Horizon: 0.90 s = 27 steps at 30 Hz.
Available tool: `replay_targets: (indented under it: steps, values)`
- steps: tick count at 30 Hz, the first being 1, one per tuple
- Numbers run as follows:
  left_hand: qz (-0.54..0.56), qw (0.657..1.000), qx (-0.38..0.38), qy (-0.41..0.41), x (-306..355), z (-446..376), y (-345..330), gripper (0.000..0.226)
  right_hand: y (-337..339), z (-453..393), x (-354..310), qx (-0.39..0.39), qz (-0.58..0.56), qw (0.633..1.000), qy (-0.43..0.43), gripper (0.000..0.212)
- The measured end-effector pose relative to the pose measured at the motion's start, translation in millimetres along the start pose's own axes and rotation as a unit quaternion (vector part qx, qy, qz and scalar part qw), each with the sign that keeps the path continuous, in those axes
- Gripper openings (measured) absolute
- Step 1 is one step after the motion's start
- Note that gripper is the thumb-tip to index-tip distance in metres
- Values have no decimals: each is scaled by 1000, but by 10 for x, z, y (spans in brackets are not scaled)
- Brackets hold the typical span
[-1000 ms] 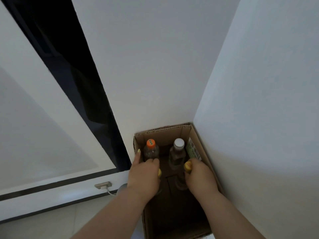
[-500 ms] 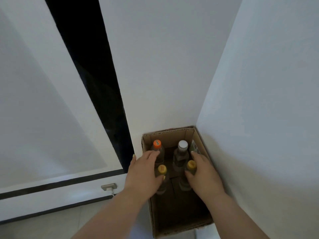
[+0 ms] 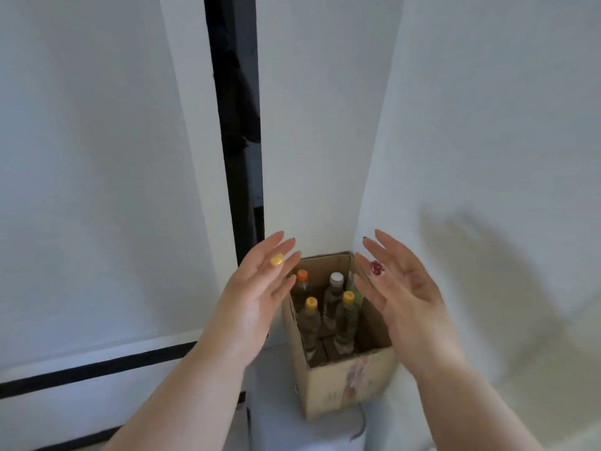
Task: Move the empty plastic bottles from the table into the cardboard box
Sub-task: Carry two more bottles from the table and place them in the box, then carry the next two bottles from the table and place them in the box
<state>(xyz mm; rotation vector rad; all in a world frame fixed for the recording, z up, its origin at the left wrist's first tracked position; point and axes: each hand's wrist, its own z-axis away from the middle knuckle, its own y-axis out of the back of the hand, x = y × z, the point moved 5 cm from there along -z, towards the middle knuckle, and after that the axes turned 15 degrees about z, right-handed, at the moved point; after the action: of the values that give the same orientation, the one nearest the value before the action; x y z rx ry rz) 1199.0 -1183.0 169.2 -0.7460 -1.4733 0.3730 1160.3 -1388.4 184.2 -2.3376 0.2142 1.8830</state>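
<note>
An open cardboard box [image 3: 348, 382] stands in the corner of two white walls. Inside it stand several clear plastic bottles upright: one with an orange cap [image 3: 302, 275], one with a white cap [image 3: 336, 279], and two with yellow caps [image 3: 311, 303] [image 3: 348, 297]. My left hand [image 3: 252, 297] is raised above the box's left side, fingers spread, holding nothing. My right hand [image 3: 400, 288] is raised above the box's right side, palm inward, also empty. Neither hand touches the box or a bottle.
The box rests on a white surface [image 3: 292, 428] against the right wall [image 3: 487, 157]. A dark vertical gap [image 3: 234, 125] runs beside a white panel on the left. A black strip [image 3: 97, 369] crosses the lower left.
Both hands have let go of the two yellow-capped bottles and lifted up out of the box, fingers spreading. The view has pulled back and up.
</note>
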Motion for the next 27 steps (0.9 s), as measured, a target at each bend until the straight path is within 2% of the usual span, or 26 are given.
replay_targets:
  steps: [3, 5, 9, 15, 17, 20, 24, 27]
  values:
    - [99, 991, -82, -21, 320, 568, -278, 71, -62, 502, -426, -74, -123, 990, 16, 77]
    - [142, 981, -128, -31, 495, 961, -443, 78, -92, 843, -684, -112, -181, 977, 28, 83]
    - [173, 967, -180, -48, 736, 1858, -738, 73, -107, 1630, -1124, -161, -222, 960, 62, 80]
    - [136, 971, -170, -98, 810, 3419, -1009, 76, 31, 2989, -1592, -162, -189, 965, 87, 57]
    - [121, 973, -160, -114, 848, 3879, -1083, 76, 70, 3403, -1736, -157, -179, 967, 88, 62]
    - [95, 976, -143, -135, 972, 4563, -1198, 75, 57, 4033, -1986, -164, -158, 969, 97, 56]
    - [33, 977, -110, -179, 1232, 5397, -1221, 78, -134, 4746, -2270, -184, -128, 967, 117, 77]
    - [19, 973, -81, -214, 1445, 6028, -1122, 81, -391, 5243, -2441, -203, -129, 962, 129, 74]
